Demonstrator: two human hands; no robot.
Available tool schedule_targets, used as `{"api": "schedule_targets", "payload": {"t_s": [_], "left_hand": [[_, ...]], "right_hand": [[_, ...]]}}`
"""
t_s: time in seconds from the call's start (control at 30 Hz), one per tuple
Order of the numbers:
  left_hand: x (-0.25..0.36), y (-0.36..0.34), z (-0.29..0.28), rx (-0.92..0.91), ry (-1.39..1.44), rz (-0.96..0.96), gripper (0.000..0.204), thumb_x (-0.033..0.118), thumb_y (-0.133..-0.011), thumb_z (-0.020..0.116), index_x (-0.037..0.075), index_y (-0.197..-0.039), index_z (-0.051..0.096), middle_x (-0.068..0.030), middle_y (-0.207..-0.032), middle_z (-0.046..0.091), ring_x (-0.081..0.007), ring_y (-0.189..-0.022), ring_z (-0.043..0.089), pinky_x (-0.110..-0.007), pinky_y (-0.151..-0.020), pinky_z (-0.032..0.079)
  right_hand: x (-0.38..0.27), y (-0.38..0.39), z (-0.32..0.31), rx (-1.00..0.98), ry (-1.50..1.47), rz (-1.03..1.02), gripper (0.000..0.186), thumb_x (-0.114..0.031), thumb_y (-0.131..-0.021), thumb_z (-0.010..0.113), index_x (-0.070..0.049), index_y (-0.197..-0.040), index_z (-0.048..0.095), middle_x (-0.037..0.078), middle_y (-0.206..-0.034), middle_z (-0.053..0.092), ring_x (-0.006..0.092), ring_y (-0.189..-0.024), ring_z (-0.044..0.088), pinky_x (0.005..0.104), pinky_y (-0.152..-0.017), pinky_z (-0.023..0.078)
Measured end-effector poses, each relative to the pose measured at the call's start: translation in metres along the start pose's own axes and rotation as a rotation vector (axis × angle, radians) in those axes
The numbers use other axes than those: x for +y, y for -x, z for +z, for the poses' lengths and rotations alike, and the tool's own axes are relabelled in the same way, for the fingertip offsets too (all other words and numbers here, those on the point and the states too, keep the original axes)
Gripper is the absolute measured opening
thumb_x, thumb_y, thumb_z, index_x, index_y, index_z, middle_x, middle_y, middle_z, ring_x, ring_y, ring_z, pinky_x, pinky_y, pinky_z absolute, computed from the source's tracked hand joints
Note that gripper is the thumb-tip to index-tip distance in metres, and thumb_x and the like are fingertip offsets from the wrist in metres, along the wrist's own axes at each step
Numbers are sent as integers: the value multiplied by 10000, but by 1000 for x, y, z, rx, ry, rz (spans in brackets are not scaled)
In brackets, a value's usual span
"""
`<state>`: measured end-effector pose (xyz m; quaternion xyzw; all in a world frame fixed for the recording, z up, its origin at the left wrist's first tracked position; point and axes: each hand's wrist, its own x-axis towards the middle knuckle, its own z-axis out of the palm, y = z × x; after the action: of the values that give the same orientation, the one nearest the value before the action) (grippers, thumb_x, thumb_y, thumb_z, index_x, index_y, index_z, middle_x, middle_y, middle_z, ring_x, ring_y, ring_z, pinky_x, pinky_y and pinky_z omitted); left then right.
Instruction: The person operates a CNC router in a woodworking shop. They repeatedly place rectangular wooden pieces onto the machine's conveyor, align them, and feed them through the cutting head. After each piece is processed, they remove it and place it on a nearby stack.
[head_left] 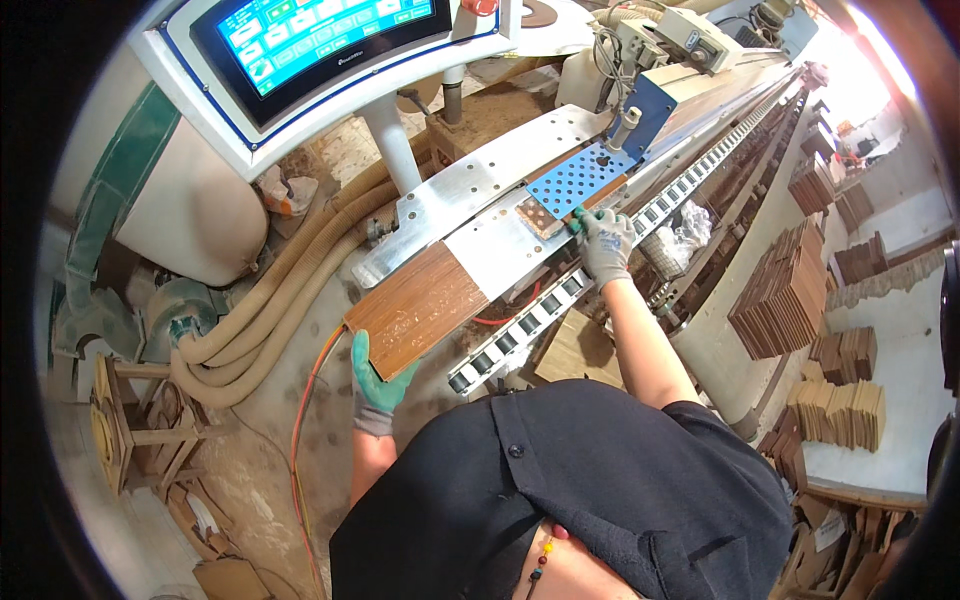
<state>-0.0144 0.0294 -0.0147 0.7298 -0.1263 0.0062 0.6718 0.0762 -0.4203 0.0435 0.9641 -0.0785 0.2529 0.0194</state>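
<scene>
A brown wooden board (420,310) lies at the near end of a flat metal machine bed (500,245). My left hand (385,385), in a green and grey glove, grips the board's near end, with part of the fingers hidden by it. Farther along, my right hand (606,248), in a grey glove with green fingertips, has its fingers drawn together at the side of a blue perforated plate (580,183). A brown wooden edge shows under that plate. What the right fingers hold, if anything, is hidden. A small wooden piece (540,217) sits beside the plate's near end.
A roller track (520,335) runs alongside the bed. On the left stand a lit control screen (325,40) and thick beige hoses (265,300). Stacks of boards (780,290) stand at right. An orange cable (298,440) trails down the floor.
</scene>
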Motion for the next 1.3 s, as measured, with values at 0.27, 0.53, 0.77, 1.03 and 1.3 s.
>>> {"api": "schedule_targets", "payload": {"t_s": [0.27, 0.53, 0.77, 1.03, 1.3], "left_hand": [[46, -13, 4, 86, 1052, -581, 687, 463, -965, 641, 94, -1494, 405, -140, -1448, 547, -305, -1293, 565, -490, -1074, 481], [58, -12, 8, -5, 842, -342, 610, 477, -1033, 518, 78, -1481, 410, -163, -1442, 542, -295, -1281, 577, -464, -1056, 497], [45, -12, 11, 142, 958, -505, 588, 445, -1019, 566, 114, -1487, 439, -143, -1453, 543, -312, -1301, 566, -495, -1055, 500], [51, -13, 13, 196, 1086, -549, 580, 422, -993, 619, 128, -1471, 473, -121, -1427, 574, -321, -1265, 594, -501, -1019, 524], [47, -16, 12, 212, 1093, -569, 577, 421, -994, 620, 120, -1466, 479, -141, -1401, 591, -333, -1239, 608, -510, -996, 535]], "right_hand": [[16, -15, 7, -19, 22, 210, 268, -396, -926, 649, -252, -1136, 734, 119, -978, 664, 340, -908, 639, 477, -783, 499], [-111, 60, -55, -674, -1323, 271, 493, -423, -991, 636, -44, -1306, 661, 193, -1188, 689, 236, -1058, 674, 353, -914, 519], [-122, 59, -64, -811, -1645, 633, 508, -274, -1024, 639, 23, -1424, 534, 62, -1164, 690, 124, -860, 669, 275, -776, 565], [-21, 46, -34, -393, -2055, 931, 339, -113, -1026, 577, -35, -1354, 549, 68, -889, 668, 168, -569, 639, 337, -544, 567], [3, 6, 1, -271, -1791, 828, 586, 21, -931, 586, -13, -1496, 432, 64, -997, 673, 187, -719, 679, 315, -659, 578]]}}
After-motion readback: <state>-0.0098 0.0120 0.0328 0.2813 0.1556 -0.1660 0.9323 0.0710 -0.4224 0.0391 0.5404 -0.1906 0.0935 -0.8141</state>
